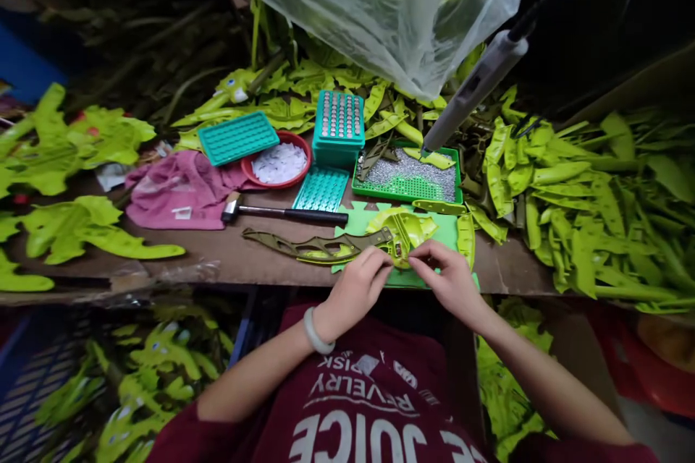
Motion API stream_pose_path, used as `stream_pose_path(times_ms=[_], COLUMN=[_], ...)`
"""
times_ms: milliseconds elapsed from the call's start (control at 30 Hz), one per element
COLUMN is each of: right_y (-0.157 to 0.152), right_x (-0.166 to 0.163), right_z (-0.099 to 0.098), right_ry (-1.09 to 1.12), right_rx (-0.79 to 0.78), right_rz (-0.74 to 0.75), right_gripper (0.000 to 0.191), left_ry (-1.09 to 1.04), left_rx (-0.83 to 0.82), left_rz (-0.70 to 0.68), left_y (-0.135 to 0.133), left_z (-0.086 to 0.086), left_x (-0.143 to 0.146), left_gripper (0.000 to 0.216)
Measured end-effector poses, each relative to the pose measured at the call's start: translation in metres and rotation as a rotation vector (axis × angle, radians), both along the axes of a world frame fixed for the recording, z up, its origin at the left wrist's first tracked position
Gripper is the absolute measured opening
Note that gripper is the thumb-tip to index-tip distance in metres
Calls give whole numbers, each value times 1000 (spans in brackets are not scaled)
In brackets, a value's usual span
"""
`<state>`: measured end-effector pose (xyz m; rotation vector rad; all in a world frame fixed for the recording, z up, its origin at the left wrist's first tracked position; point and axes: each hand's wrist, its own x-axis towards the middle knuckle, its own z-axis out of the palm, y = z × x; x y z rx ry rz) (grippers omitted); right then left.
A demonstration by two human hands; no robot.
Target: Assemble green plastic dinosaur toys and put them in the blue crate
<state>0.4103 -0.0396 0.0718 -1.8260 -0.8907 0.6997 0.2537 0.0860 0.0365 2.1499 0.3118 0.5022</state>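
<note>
My left hand point(358, 288) and my right hand point(442, 276) meet at the near edge of the bench, fingers pinched on a yellow-green plastic toy part point(402, 231). The part lies on a green foam mat point(445, 231). A long olive-green plastic arm point(304, 246) runs leftward from it across the bench. My left wrist wears a pale bangle. What my fingertips pinch at the part's middle is too small to make out.
A hammer point(282, 213) lies behind the olive arm. Behind it are a pink cloth point(179, 188), a red bowl of white discs point(279, 163), teal trays point(339, 126), a green tray of small metal bits point(407, 177) and a hanging grey tool point(478, 87). Green plastic parts point(570, 195) are piled all around.
</note>
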Motion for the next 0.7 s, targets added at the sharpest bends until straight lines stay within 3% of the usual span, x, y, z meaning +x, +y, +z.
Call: stream_pose_path(times_ms=[67, 167, 267, 333, 500, 533, 600, 700], right_y=[0, 6, 12, 9, -8, -8, -3, 8], right_x=[0, 0, 2, 6, 5, 2, -6, -17], right_z=[0, -2, -5, -3, 4, 2, -6, -21], right_ry=[-13, 293, 421, 272, -333, -404, -488, -549], right_rx=[10, -11, -3, -18, 21, 63, 143, 226], right_rz=[-32, -82, -103, -49, 335, 380, 401, 362], right_gripper=[23, 29, 32, 26, 6, 10, 22, 21], left_ry=[21, 97, 112, 71, 64, 67, 39, -13], left_rx=[22, 188, 254, 131, -354, -417, -468, -348], left_rz=[16, 46, 123, 94, -42, -43, -1, 87], left_y=[-1, -9, -13, -9, 8, 11, 16, 22], left_z=[2, 1, -1, 0, 12, 14, 15, 13], left_x=[0, 5, 12, 12, -3, -5, -6, -8], left_gripper=[11, 39, 10, 9, 4, 8, 13, 14])
